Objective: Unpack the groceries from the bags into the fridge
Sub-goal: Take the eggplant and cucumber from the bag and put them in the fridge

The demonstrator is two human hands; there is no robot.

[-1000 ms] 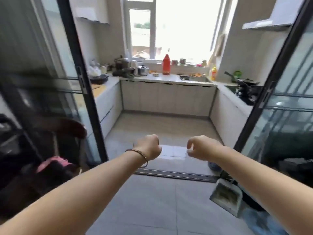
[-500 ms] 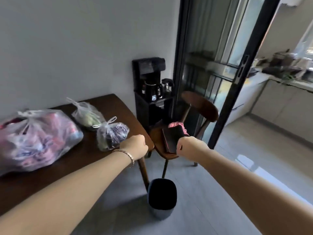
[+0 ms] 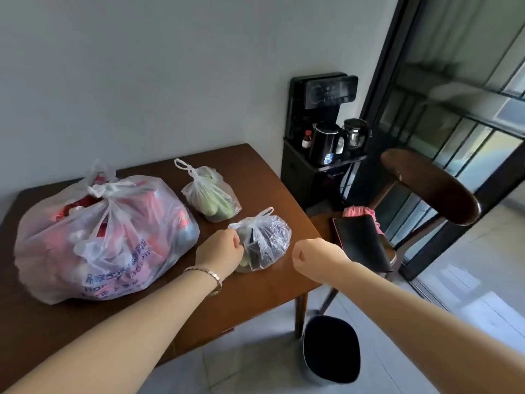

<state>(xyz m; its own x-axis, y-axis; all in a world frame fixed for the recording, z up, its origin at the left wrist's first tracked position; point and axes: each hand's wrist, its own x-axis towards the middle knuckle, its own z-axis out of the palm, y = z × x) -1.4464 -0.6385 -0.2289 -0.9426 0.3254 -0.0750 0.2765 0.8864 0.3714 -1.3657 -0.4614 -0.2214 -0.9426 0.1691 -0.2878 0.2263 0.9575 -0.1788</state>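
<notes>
Three knotted plastic bags sit on a dark wooden table [image 3: 255,177]. The large bag [image 3: 108,237] at the left holds red and white packages. A small bag of green vegetables [image 3: 211,196] lies behind a small bag with dark contents [image 3: 267,243]. My left hand [image 3: 220,250], fisted and with a bracelet at the wrist, rests against the left side of that dark-contents bag; I cannot tell whether it grips the plastic. To the right of that bag, my right hand [image 3: 312,255] is a fist over the table's edge, holding nothing. No fridge is in view.
A black water dispenser [image 3: 321,109] with kettles stands right of the table against the wall. A wooden chair [image 3: 431,183] carries a black item and pink cloth. A dark bin [image 3: 331,348] sits on the tiled floor by the table leg. Glass sliding doors stand at the right.
My view has swung from the kitchen doorway left to the table. Both fists have come closer to the small dark-contents bag, the left one now touching it.
</notes>
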